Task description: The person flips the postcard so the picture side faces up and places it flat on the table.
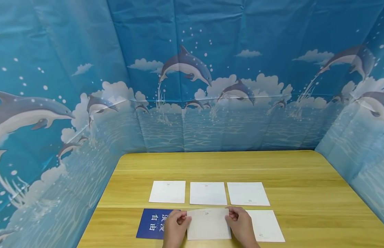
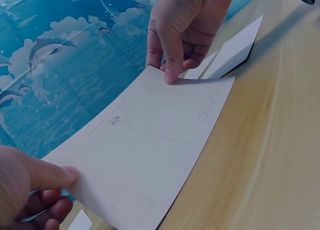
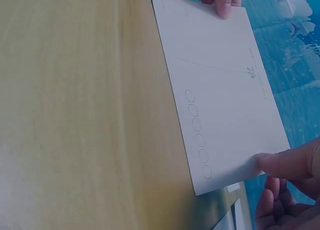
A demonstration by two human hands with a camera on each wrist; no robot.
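Note:
Both hands hold one white postcard (image 1: 209, 225) by its two short sides, its printed back facing up. My left hand (image 1: 175, 227) pinches the left edge, thumb on top and fingers curled beneath. At the opposite edge my right hand (image 1: 242, 224) pinches it the same way. In the left wrist view the postcard (image 2: 145, 125) bows slightly and shows a stamp box, a dotted line and a row of small circles. The right wrist view shows those circles along one long side of the postcard (image 3: 220, 90), with the right thumb (image 3: 280, 162) on its corner.
Three white cards lie in a row farther back: left (image 1: 167, 192), middle (image 1: 208, 193) and right (image 1: 248, 193). A blue card (image 1: 148, 224) with white characters lies partly under the left hand. Another white card (image 1: 267, 225) is beside the right hand. The wooden table (image 1: 319, 199) meets a dolphin-print curtain (image 1: 210, 131).

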